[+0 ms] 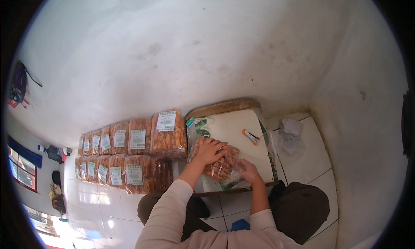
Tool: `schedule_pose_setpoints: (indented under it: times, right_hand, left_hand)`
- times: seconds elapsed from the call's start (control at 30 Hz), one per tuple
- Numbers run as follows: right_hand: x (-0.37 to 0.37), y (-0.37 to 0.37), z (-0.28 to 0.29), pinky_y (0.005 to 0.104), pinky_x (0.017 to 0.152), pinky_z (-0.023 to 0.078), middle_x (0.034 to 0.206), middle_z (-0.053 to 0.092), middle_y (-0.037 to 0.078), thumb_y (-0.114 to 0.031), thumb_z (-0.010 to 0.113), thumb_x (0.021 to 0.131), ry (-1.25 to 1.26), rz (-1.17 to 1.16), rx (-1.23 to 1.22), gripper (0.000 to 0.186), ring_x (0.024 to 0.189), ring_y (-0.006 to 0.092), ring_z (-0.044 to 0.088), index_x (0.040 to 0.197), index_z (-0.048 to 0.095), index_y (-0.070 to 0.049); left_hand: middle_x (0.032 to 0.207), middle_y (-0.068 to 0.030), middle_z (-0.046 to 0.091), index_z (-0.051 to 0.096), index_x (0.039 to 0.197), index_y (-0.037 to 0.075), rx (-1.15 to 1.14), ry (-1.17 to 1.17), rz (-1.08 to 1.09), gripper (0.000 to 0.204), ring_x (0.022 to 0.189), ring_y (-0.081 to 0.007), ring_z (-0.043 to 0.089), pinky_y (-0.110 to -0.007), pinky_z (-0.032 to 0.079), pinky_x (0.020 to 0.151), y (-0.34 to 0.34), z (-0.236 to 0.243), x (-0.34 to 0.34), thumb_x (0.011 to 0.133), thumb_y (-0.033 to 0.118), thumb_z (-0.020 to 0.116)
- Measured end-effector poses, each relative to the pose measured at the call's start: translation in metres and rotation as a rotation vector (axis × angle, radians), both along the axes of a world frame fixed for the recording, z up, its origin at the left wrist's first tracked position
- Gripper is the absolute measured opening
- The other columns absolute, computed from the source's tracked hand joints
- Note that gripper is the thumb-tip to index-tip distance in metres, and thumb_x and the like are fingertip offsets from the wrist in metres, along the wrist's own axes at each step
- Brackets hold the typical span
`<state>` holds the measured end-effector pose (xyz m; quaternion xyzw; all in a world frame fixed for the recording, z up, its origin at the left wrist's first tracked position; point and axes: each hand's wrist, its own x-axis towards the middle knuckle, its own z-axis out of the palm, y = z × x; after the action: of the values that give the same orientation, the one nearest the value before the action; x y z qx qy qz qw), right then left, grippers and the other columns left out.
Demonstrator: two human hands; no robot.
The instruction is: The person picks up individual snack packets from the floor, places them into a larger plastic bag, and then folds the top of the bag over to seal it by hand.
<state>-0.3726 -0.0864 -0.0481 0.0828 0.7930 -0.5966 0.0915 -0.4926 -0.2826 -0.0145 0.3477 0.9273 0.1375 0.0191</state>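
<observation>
My left hand (208, 150) lies with fingers spread on top of a clear plastic bag of brown, crisp-looking snack pieces (222, 164). My right hand (247, 171) has its fingers closed on the loose plastic at that bag's right end. The bag rests on a worn, low white board (237, 119) with a wooden rim. An orange stapler (250, 137) sits beyond the bag, and a small blue-and-green box (190, 122) lies at the board's left edge.
Several packed snack bags with labels (168, 137) stand in two rows to the left. Crumpled plastic and papers (289, 134) lie on the tiled floor (311, 162) at right. A white wall (203, 54) rises behind; a window (22, 167) and piled belongings (57, 192) are at far left.
</observation>
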Motion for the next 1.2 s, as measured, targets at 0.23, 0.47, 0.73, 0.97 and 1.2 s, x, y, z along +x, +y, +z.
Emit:
schedule_pose_setpoints:
  times: [0.23,0.47,0.73,0.97,1.2]
  right_hand:
    - [0.003,-0.024,-0.024,0.0272,0.078,0.047,0.095,0.064,0.010,-0.008,0.062,0.081,0.418,-0.263,-0.128,0.020,0.087,0.0168,0.059,0.099,0.063,0.000]
    - [-0.002,-0.038,-0.009,0.0294,0.077,0.049,0.094,0.063,0.012,-0.002,0.061,0.078,0.443,-0.320,-0.097,0.019,0.085,0.0199,0.061,0.096,0.064,0.002]
    - [-0.012,-0.055,-0.020,0.0315,0.075,0.050,0.089,0.064,0.014,-0.002,0.061,0.074,0.421,-0.325,0.241,0.018,0.080,0.0249,0.062,0.092,0.066,0.001]
    - [-0.014,-0.058,-0.010,0.0355,0.070,0.049,0.085,0.063,0.015,-0.009,0.063,0.075,0.358,-0.340,0.181,0.014,0.078,0.0305,0.061,0.087,0.068,-0.004]
    - [-0.016,-0.055,-0.012,0.0335,0.074,0.048,0.088,0.062,0.014,-0.010,0.066,0.073,0.194,-0.322,0.058,0.021,0.080,0.0290,0.060,0.094,0.068,-0.008]
  left_hand:
    - [0.108,0.0012,0.060,0.056,0.117,0.028,-0.012,0.018,0.013,0.040,0.111,-0.0203,0.045,-0.060,0.013,0.099,0.001,0.000,0.002,0.089,0.051,0.039]
    - [0.107,0.0007,0.060,0.056,0.117,0.028,0.001,0.017,0.043,0.039,0.110,-0.0207,0.046,-0.060,0.014,0.098,0.000,-0.002,0.000,0.090,0.049,0.039]
    - [0.109,0.0000,0.060,0.057,0.117,0.027,-0.012,0.045,0.026,0.041,0.110,-0.0224,0.045,-0.060,0.013,0.098,-0.001,-0.002,0.000,0.088,0.051,0.040]
    - [0.110,-0.0003,0.060,0.056,0.118,0.027,-0.013,0.009,0.035,0.046,0.111,-0.0230,0.044,-0.061,0.013,0.098,0.001,0.002,0.003,0.086,0.056,0.041]
    - [0.111,-0.0016,0.059,0.057,0.117,0.025,-0.048,0.014,0.025,0.046,0.111,-0.0236,0.046,-0.065,0.012,0.098,0.003,0.009,0.001,0.086,0.056,0.041]
